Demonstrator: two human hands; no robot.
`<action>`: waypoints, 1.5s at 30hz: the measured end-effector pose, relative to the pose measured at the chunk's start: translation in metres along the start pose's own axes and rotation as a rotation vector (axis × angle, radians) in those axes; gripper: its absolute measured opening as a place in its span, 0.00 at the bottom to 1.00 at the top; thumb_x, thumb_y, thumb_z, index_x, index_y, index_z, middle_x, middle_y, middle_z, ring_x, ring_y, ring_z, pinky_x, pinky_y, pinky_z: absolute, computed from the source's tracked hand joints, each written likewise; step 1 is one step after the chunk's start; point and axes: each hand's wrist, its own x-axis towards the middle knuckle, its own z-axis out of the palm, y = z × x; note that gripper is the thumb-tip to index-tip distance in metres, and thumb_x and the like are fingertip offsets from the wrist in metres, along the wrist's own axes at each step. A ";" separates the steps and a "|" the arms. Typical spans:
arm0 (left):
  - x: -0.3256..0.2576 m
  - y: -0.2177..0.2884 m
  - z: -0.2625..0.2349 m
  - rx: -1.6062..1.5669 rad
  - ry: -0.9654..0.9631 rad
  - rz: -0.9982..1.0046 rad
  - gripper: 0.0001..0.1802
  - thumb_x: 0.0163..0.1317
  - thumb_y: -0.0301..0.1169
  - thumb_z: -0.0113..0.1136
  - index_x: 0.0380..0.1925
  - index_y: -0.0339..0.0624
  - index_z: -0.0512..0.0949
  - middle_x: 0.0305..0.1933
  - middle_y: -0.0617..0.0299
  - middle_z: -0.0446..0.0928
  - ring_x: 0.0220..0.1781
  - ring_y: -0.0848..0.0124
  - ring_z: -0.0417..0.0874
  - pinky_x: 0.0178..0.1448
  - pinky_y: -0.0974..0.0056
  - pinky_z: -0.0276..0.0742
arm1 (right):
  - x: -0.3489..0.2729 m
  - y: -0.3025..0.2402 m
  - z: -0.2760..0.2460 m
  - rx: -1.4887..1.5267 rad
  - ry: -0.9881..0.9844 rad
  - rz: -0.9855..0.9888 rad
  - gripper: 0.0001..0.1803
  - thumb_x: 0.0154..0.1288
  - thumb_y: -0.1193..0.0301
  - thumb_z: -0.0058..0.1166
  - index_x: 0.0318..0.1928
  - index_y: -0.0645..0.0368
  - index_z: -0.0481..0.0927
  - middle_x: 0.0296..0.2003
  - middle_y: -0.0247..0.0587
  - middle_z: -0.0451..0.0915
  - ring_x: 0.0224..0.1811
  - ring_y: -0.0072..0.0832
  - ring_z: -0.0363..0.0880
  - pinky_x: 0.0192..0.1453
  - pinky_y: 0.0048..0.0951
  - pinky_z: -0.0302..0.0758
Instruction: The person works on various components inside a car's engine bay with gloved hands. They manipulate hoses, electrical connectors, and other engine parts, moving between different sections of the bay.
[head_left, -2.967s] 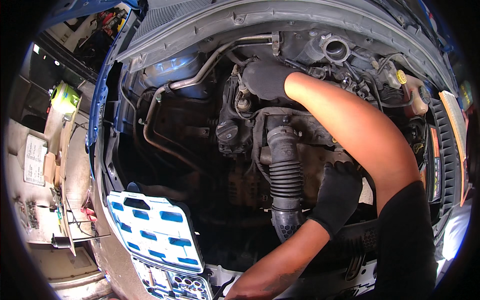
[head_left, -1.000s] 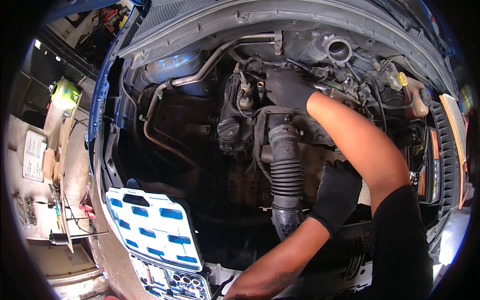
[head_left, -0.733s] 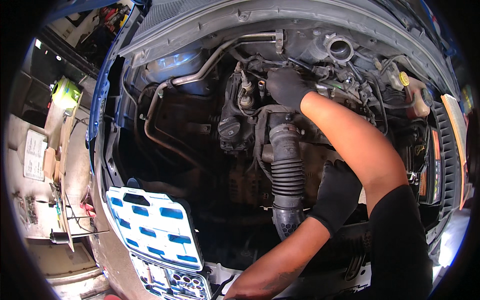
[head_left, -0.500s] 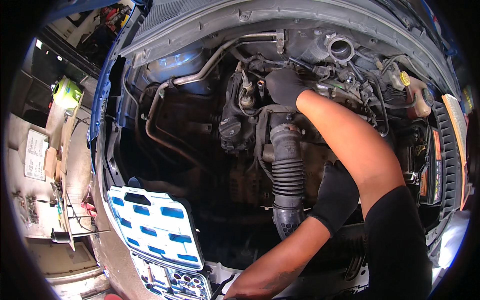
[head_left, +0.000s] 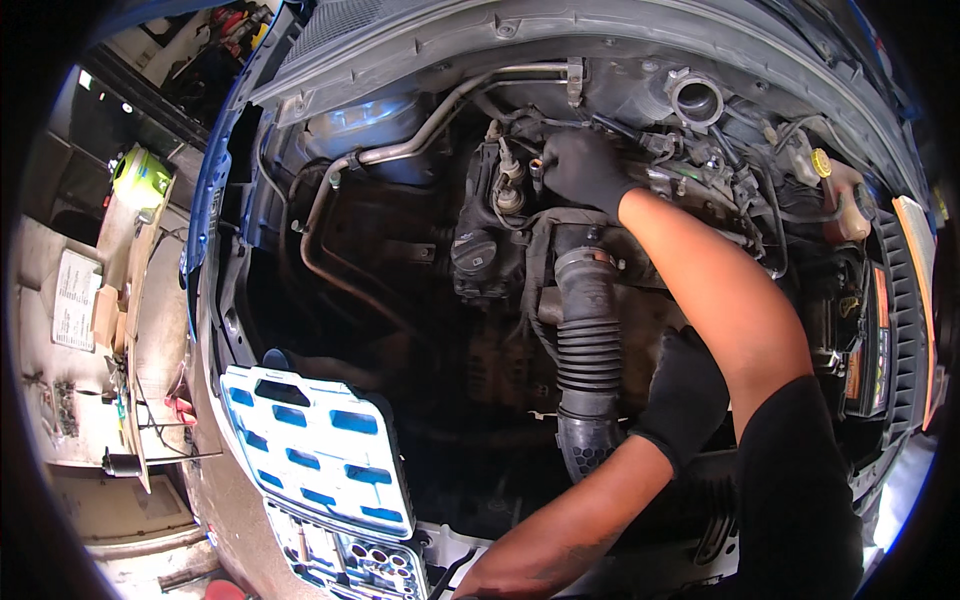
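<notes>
My right hand (head_left: 585, 168), in a black glove, is closed over the top of the engine, near the rear. A small dark cylindrical piece with a coppery end (head_left: 536, 165) shows beside its knuckles; whatever lies inside the fist is hidden. Just left of it stand a metal valve-like fitting (head_left: 511, 190) and the black oil filler cap (head_left: 474, 252). My left hand (head_left: 686, 395), gloved too, is lower down at the engine's front, right of the ribbed black air hose (head_left: 588, 350). Its fingers point away from me and are mostly hidden, partly behind my right forearm.
An opened socket set case (head_left: 318, 445) rests at the front left edge of the engine bay. A metal pipe (head_left: 400, 150) bends along the left. Battery (head_left: 868, 340) and reservoir with yellow cap (head_left: 845, 200) sit right. A cluttered workbench (head_left: 150, 270) stands far left.
The whole view has shifted slightly, so the engine appears a little farther right. My right hand has turned a little and shows more of its curled fingers. My left hand stays beside the hose.
</notes>
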 end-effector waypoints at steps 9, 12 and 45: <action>0.002 0.009 -0.008 0.127 -0.205 -0.030 0.09 0.54 0.29 0.59 0.37 0.44 0.81 0.33 0.56 0.78 0.41 0.59 0.78 0.50 0.52 0.70 | 0.034 -0.051 -0.045 0.845 -0.080 0.182 0.18 0.56 0.58 0.68 0.36 0.61 0.88 0.28 0.46 0.86 0.27 0.23 0.82 0.37 0.28 0.79; 0.003 0.009 -0.012 0.108 -0.130 -0.015 0.10 0.56 0.33 0.57 0.33 0.40 0.83 0.35 0.52 0.80 0.40 0.55 0.80 0.47 0.49 0.71 | 0.042 -0.091 -0.059 0.895 -0.237 -0.046 0.15 0.60 0.61 0.65 0.37 0.63 0.87 0.31 0.44 0.86 0.30 0.26 0.83 0.38 0.32 0.80; 0.008 0.004 -0.018 0.117 -0.167 -0.021 0.10 0.56 0.33 0.59 0.36 0.42 0.81 0.37 0.55 0.78 0.43 0.59 0.78 0.47 0.52 0.71 | 0.040 -0.084 -0.071 -0.230 -0.783 0.003 0.18 0.61 0.67 0.51 0.42 0.67 0.87 0.44 0.59 0.85 0.47 0.49 0.86 0.53 0.45 0.81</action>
